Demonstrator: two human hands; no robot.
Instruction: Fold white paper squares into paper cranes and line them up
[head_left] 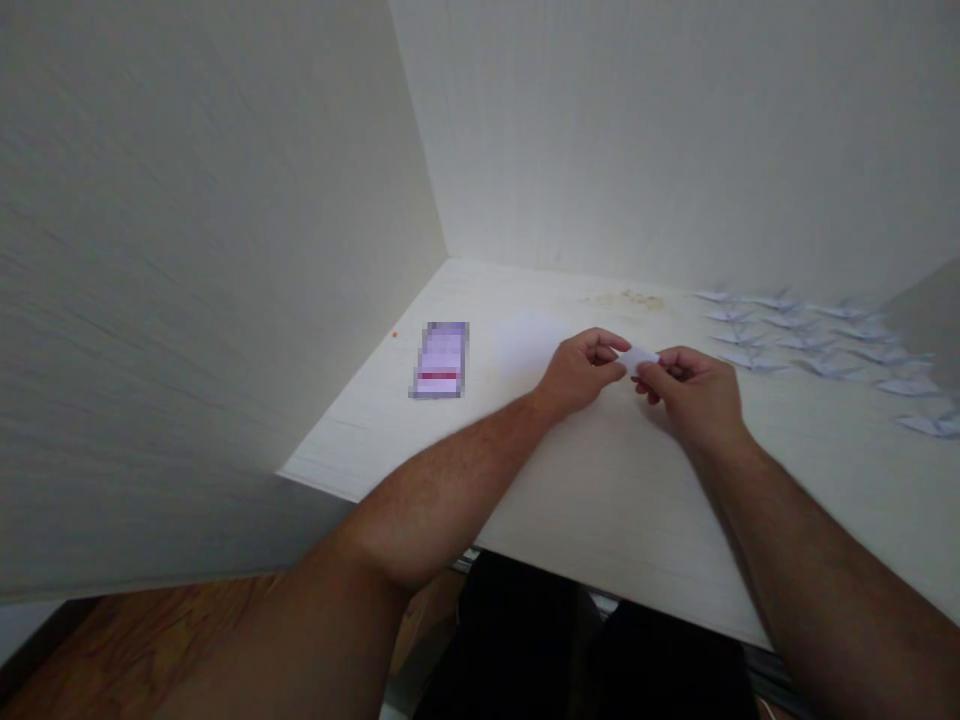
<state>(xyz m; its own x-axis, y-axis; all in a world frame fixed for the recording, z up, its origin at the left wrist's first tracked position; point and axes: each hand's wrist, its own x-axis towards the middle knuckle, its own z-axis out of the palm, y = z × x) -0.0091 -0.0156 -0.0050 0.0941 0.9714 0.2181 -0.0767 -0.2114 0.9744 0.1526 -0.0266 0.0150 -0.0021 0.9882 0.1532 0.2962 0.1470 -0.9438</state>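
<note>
Both of my hands meet over the middle of a pale table (600, 500). My left hand (579, 372) and my right hand (694, 392) each pinch one end of a small piece of white paper (637, 359) held just above the tabletop. The fingers of both hands are curled closed on it. How the paper is folded is too small to make out.
Several folded white paper cranes (806, 335) lie in rows at the far right of the table. A blurred purple card or packet (441, 360) lies at the left, near a white sheet (525, 340). Walls close the left and back sides. A dark chair sits below the front edge.
</note>
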